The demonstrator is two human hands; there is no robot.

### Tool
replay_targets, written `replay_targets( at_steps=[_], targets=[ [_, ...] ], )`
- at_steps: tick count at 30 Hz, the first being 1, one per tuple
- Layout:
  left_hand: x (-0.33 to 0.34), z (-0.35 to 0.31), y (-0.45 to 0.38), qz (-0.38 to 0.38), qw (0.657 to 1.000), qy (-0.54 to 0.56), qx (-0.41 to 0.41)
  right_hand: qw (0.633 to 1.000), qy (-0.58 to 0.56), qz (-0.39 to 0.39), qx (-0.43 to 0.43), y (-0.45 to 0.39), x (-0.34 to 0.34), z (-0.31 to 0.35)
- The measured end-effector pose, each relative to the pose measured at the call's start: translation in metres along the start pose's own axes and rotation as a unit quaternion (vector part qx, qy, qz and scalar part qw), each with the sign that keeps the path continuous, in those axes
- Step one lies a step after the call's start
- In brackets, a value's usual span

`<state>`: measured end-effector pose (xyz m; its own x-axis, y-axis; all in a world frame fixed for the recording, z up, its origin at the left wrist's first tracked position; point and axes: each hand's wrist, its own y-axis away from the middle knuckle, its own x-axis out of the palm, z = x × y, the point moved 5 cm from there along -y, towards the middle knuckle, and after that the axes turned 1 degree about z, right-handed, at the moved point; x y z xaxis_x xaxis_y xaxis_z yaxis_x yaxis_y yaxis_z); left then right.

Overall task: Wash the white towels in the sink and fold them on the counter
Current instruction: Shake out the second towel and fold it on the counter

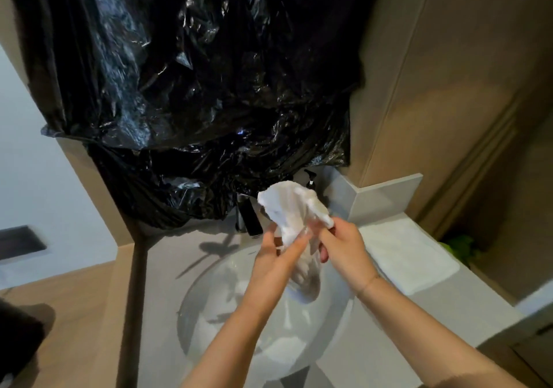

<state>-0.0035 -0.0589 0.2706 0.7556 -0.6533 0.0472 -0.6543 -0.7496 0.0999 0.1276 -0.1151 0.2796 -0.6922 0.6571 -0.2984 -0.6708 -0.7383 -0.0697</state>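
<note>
Head view of a washing step at a round basin. Both hands hold one white towel above the sink: the left hand has its fingers curled round the towel's bunched middle, and the right hand grips the same bunch from the other side, thumb and fingers closed on the cloth. The upper end fans out in soft crumpled folds in front of the tap; the lower end hangs as a twisted tail toward the bowl.

The cloth reads as thin terry — limp, with no stiffness of its own, and probably wet, so heavier than it looks and inclined to drip and cling. It is not fragile and should not slip from a firm grip. For wringing, the gathered middle is the sensible hold; for folding, the corners or a straight edge would serve better, since a hold on the bunch leaves the cloth creased.

A second white towel lies spread flat on the grey, smooth worktop to the right of the sink, apart from the hands. More white cloth appears to rest in the glossy bowl. A pump bottle stands behind the tap, and crinkled, shiny black plastic sheeting hangs over the wall above.
</note>
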Motion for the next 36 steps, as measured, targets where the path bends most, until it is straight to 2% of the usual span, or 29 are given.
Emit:
replay_targets(
  at_steps=[2,5,7,8,11,14,16,20,23,27,30,34,36],
  targets=[
    [0.007,-0.020,-0.011,-0.028,0.999,0.025,0.004,0.999,0.024,0.017,-0.040,-0.006,-0.007,0.024],
    [0.005,-0.057,-0.028,-0.042,0.997,0.055,0.025,0.998,-0.002,-0.014,-0.063,-0.022,-0.031,0.054],
    [0.002,-0.082,-0.041,-0.006,0.998,0.048,0.035,0.997,-0.036,-0.039,-0.058,-0.030,-0.051,0.072],
    [0.000,-0.092,-0.049,0.009,0.999,0.010,0.044,0.996,-0.041,-0.047,-0.060,-0.033,-0.060,0.081],
    [-0.002,-0.120,-0.069,0.023,0.997,-0.038,0.069,0.994,-0.037,-0.074,-0.078,-0.044,-0.094,0.110],
    [-0.004,-0.141,-0.079,0.063,0.994,-0.019,0.090,0.989,-0.063,-0.114,-0.070,-0.058,-0.136,0.139],
    [-0.003,-0.152,-0.082,0.109,0.989,0.005,0.101,0.991,-0.053,-0.105,-0.067,-0.065,-0.154,0.158],
    [0.002,-0.160,-0.081,0.166,0.979,0.068,0.092,0.992,-0.068,-0.082,-0.066,-0.073,-0.164,0.178],
    [0.006,-0.163,-0.081,0.150,0.982,0.088,0.074,0.988,-0.099,-0.106,-0.057,-0.077,-0.171,0.185],
    [0.003,-0.161,-0.088,0.072,0.993,0.057,0.070,0.982,-0.132,-0.138,-0.012,-0.092,-0.201,0.189],
    [0.014,-0.164,-0.089,0.110,0.987,0.033,0.112,0.985,-0.123,-0.120,0.017,-0.101,-0.218,0.186],
    [0.030,-0.170,-0.097,0.156,0.977,0.006,0.144,0.976,-0.184,-0.109,-0.029,-0.099,-0.230,0.188],
    [0.036,-0.166,-0.107,0.142,0.978,-0.063,0.142,0.974,-0.212,-0.070,-0.045,-0.097,-0.229,0.196]
  ],
)
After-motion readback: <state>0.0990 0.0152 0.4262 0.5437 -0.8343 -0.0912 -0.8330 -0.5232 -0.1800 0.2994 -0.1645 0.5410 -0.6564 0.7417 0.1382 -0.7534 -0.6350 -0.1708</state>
